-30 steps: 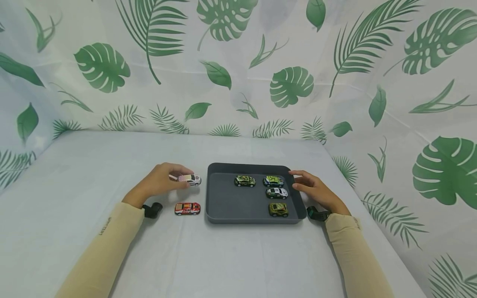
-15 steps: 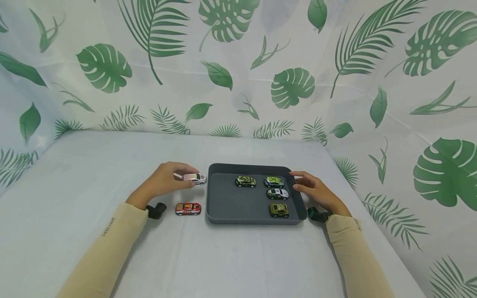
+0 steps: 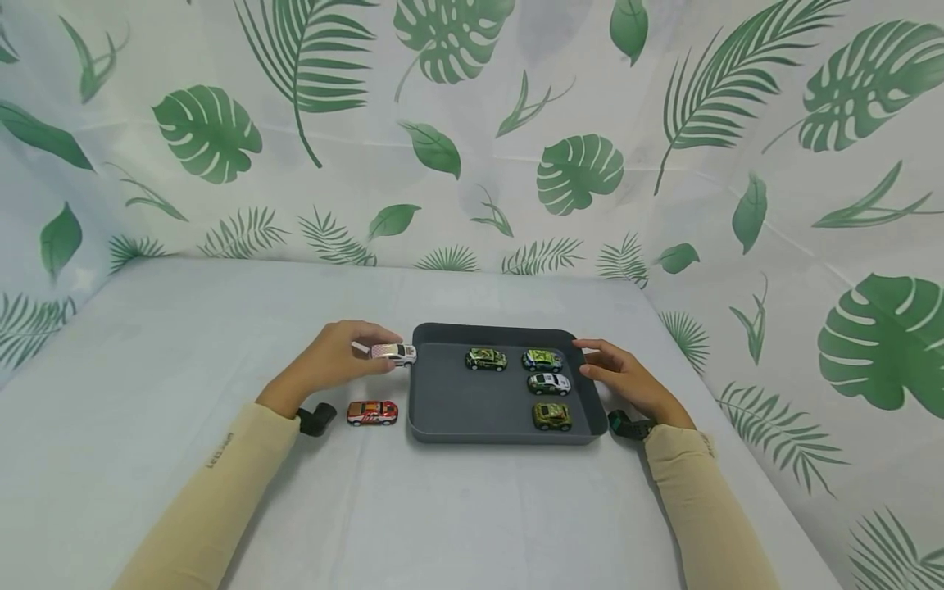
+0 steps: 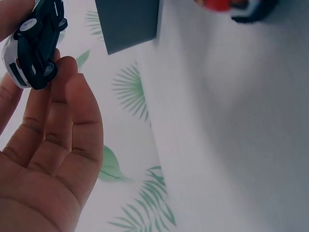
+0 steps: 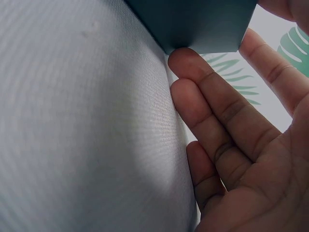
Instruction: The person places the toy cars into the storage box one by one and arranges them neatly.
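Observation:
My left hand (image 3: pixel 335 356) pinches a white toy car (image 3: pixel 394 354) with a pinkish pattern at its rear, between thumb and fingers. The car's nose overlaps the left rim of a dark grey tray (image 3: pixel 450 438) in the head view. Its black underside and wheels face the left wrist camera, so the car (image 4: pixel 36 48) is off the table. My right hand (image 3: pixel 627 381) touches the tray's right side with relaxed fingers, its fingertips (image 5: pixel 186 60) right by the lower edge of the wall. Left of the tray, a red toy car (image 3: pixel 372 413) stands on the table.
Inside the tray stand a dark green camouflage car (image 3: pixel 485 359), a yellow-green car (image 3: pixel 542 360), a white-and-dark car (image 3: pixel 549 383) and an olive car (image 3: pixel 551 416). A white cloth covers the table (image 3: pixel 457 516). Leaf-printed curtains (image 3: pixel 472 180) hang behind and at the sides.
My left hand has carried the white toy car rightward, from beside the tray to its left rim. The right hand, the tray and the other cars keep their places.

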Tool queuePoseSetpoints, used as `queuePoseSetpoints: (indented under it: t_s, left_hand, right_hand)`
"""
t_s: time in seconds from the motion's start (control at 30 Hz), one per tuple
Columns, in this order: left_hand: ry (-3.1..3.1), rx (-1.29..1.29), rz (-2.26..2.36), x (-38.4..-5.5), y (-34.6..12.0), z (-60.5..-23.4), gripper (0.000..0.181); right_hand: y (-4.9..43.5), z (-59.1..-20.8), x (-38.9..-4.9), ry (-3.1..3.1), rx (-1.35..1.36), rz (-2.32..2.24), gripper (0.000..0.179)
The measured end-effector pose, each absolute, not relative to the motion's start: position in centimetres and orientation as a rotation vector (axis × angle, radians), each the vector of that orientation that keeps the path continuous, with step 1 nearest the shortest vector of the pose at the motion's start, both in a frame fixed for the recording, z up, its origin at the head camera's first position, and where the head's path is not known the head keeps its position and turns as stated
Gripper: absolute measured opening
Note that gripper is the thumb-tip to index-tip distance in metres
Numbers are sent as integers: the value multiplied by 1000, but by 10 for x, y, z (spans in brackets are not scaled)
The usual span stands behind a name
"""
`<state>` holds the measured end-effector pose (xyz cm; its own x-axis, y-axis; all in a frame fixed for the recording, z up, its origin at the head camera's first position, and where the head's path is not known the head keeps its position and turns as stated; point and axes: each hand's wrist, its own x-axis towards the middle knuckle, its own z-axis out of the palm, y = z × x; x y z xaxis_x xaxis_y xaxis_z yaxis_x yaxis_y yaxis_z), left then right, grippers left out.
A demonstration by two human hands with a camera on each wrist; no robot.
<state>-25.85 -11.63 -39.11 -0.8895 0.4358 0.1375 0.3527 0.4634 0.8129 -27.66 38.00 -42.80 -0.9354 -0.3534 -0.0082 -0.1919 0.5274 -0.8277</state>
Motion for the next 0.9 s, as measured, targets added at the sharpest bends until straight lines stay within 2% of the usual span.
queuePoseSetpoints:
  t_s: [0.9]
  left_hand:
    - [2603,746,1368,-258,-82,-380,37]
  right_hand:
    - [382,-429,-279,2572,-470,-1384,55]
